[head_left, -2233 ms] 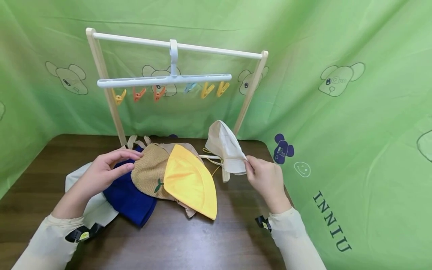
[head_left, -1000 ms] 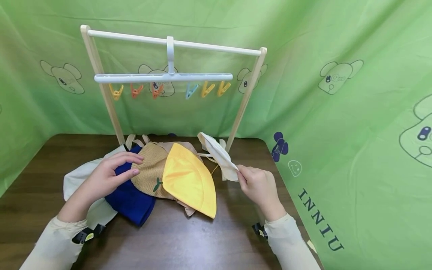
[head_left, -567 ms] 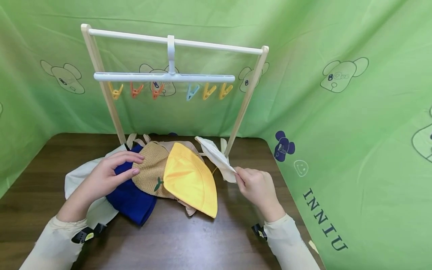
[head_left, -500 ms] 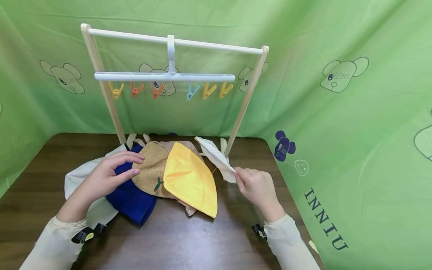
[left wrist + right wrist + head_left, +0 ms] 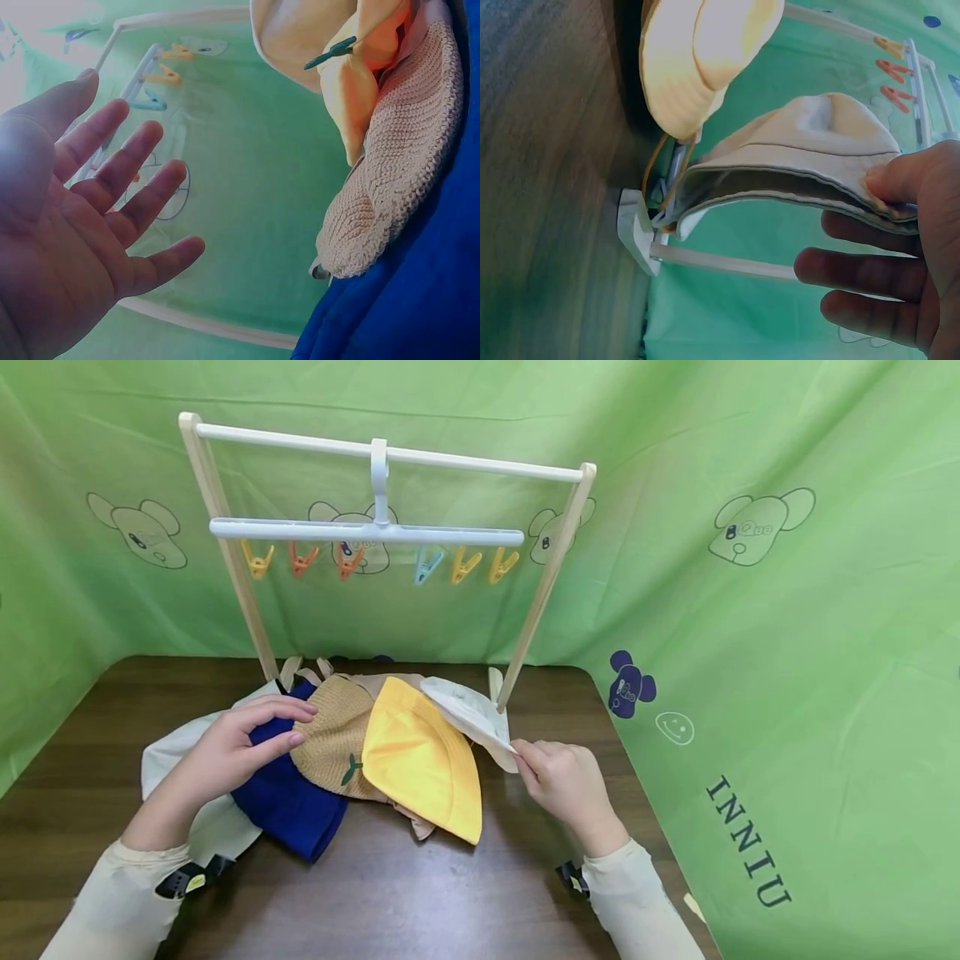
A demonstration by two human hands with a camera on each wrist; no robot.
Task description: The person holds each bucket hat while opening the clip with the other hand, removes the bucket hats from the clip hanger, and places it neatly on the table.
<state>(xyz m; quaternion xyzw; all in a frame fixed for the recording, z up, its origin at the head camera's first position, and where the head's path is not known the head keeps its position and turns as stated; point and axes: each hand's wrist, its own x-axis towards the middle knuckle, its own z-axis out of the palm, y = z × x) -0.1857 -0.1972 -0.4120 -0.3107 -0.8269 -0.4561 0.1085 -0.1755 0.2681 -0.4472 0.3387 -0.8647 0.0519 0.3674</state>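
My right hand (image 5: 566, 781) pinches the brim edge of a white bucket hat (image 5: 472, 714) between thumb and index finger. In the right wrist view the hat's opening gapes slightly, and the other fingers are spread below the brim. The white hat's far end overlaps a yellow bucket hat (image 5: 420, 760) in the head view. My left hand (image 5: 236, 747), fingers spread and holding nothing, is over a navy blue hat (image 5: 296, 814) and near a tan knitted hat (image 5: 330, 735) with a green sprout (image 5: 351, 768). A pale grey-white hat (image 5: 168, 756) lies partly hidden behind the left hand.
A small rack with wooden posts (image 5: 225, 527) stands behind the hats. From its white rail (image 5: 300, 439) hangs a light blue hanger (image 5: 315, 531) with several clips, yellow, orange and blue (image 5: 427, 566). Green printed cloth (image 5: 712, 652) surrounds the dark wooden table (image 5: 420, 902).
The white hat, held up beside the yellow one earlier, has come down and tipped left over its edge, my right hand moving down and left with it. My left hand is almost still.
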